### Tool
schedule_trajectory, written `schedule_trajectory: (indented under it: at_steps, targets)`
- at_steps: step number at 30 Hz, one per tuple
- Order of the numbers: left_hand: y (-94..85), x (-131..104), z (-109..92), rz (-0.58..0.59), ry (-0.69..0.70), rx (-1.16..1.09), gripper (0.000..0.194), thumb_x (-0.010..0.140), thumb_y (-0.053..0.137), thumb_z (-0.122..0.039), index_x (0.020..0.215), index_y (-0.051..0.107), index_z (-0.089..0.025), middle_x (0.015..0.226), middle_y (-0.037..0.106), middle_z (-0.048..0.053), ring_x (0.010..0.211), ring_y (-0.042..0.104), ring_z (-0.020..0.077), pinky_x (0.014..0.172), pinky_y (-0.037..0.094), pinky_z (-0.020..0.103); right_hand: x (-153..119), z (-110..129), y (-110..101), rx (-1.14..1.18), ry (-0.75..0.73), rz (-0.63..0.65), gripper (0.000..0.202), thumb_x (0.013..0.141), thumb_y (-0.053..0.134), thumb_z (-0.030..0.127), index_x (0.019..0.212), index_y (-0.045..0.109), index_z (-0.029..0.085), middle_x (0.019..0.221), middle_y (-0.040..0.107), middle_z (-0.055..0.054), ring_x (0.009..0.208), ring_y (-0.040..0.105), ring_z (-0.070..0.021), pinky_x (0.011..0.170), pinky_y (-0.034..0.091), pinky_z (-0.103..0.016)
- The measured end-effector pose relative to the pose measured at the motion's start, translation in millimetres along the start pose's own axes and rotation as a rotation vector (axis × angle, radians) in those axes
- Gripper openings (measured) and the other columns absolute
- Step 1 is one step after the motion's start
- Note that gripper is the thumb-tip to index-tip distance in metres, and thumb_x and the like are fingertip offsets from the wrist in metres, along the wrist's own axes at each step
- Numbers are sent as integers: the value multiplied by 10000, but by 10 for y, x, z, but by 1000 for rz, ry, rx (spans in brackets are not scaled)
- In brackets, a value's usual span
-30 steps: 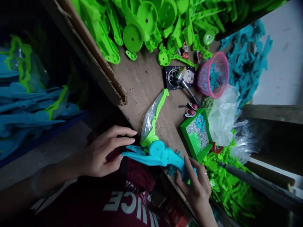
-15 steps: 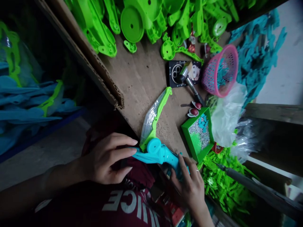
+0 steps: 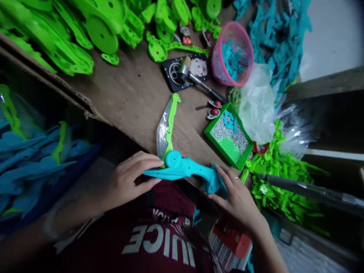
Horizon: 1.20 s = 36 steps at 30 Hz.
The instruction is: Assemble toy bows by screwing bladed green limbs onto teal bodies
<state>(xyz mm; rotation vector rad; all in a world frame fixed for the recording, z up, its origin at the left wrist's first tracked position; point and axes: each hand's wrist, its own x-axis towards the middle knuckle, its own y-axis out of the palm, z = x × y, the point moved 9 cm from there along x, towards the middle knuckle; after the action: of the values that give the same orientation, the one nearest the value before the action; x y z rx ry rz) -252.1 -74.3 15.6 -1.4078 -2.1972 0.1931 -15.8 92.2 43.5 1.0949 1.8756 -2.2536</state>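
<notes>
Long bright-blue moulded plastic piece with round disc (image 3: 183, 167), one; we find it at the centre of the frame, along the brown tabletop's (image 3: 122, 108) lower edge; its long axis runs left to right, sloping slightly down at the right; left hand (image 3: 129, 180) at its pointed end, right hand (image 3: 240, 199) at its darker curved end, neither clearly nearer.

Left fingers: bent above the point, thumb below; we cannot tell whether they press on it; right fingers: curled over the curved end, thumb opposite, apparently gripping it.

Clear plastic blade with lime-green curved spine (image 3: 171, 125), one; it rises from the disc towards the top of the frame, its lower end meeting the blue piece beside the left fingertips; we cannot tell whether the two are joined.

Surroundings: green rectangular plastic tray of grey granules (image 3: 224, 156), just above the right hand, the nearest obstacle on that side; black-handled hammer (image 3: 203, 85), upper centre; pink perforated plastic basket (image 3: 217, 68), upper right; lime-green plastic parts (image 3: 105, 22), heaped upper left; dark grey rod (image 3: 307, 189), right, well apart from the blue piece.
</notes>
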Motion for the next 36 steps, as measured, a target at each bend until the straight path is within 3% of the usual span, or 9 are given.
schedule_trajectory:
  at_steps: [3,8,15,20,24,28,31,36]
  targets:
    - [38,20,24,20,30,-4,504,844,740,-141,1304,545,-211,1131,696,74,1078,665,218,952,555,377,14,-14,17,79,-7,-31,925,875,572,683,1583,248,181,1381,537,-206,1242,587,-378,1013,535,-550]
    - [137,36,144,98,12,-9,641,822,779,-217,1395,494,-247,1079,715,24,1008,694,189,927,566,339,69,-41,-8,127,-68,-84,921,863,544,724,1540,351,129,1366,526,-226,1233,567,-397,1028,512,-560]
    - [113,103,220,100,-17,25,624,776,824,-299,1337,560,-228,1035,740,10,936,714,157,904,567,285,41,-64,-8,143,-178,-172,1015,784,555,817,1519,389,136,1368,527,-220,1179,569,-403,992,511,-554]
    - [77,195,122,79,14,154,498,793,771,-286,1261,615,-219,1102,686,33,988,675,173,904,553,309,42,-37,-28,122,-173,-252,939,801,576,776,1449,471,105,1263,561,-232,1104,577,-406,898,509,-527]
    - [20,258,42,66,29,224,411,820,698,-219,1226,639,-204,1062,697,27,969,677,169,898,547,312,96,-65,-31,136,-158,-265,813,804,630,709,1359,554,120,1150,596,-187,1014,594,-355,836,483,-454]
    - [-14,299,-80,144,84,285,395,816,695,-170,1207,658,-213,1059,715,22,975,684,169,898,541,303,118,-68,-96,126,-192,-331,724,773,696,683,1237,627,132,1077,611,-140,950,609,-299,780,463,-388]
    - [-37,320,-202,195,129,349,310,830,712,-188,1138,690,-220,1059,704,30,997,670,183,889,528,312,97,-68,-129,137,-199,-352,691,766,717,664,1181,646,117,1097,613,-136,981,610,-290,782,448,-369]
    - [-113,338,-357,149,160,398,295,842,732,-227,1134,694,-241,1049,690,29,989,657,194,901,516,336,21,-108,-187,178,-210,-429,710,791,664,691,1228,634,132,1171,636,-118,1124,574,-306,850,424,-366]
